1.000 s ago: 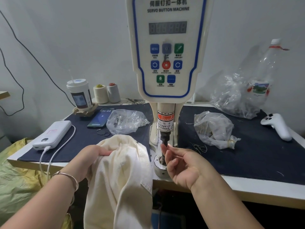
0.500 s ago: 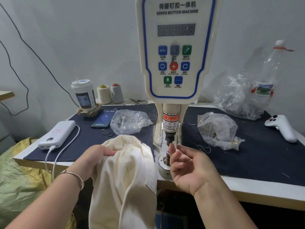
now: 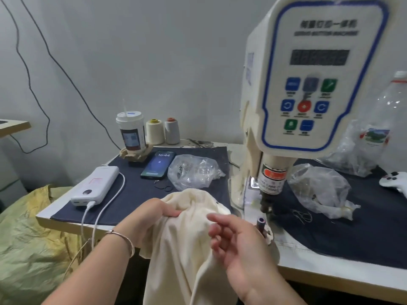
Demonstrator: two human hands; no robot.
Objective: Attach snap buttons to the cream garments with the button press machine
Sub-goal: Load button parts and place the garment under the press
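Between the press punch (image 3: 267,204) and the lower die (image 3: 260,223) we see a narrow open gap. Our right hand (image 3: 237,243) hovers just left of the die, partly blocking that side. The bunched cream garment (image 3: 187,238) fills the table's front edge left of the machine. A plastic bag (image 3: 319,192) lies near the punch on the right; dark mat (image 3: 352,234) in front of it lies bare.

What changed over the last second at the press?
The right hand left the lower die and moved left, toward the cream garment, fingers loose and holding nothing. The head camera swung left, so the button machine now sits at right. Unchanged: the left hand still grips the garment; the phone and power bank haven't moved.
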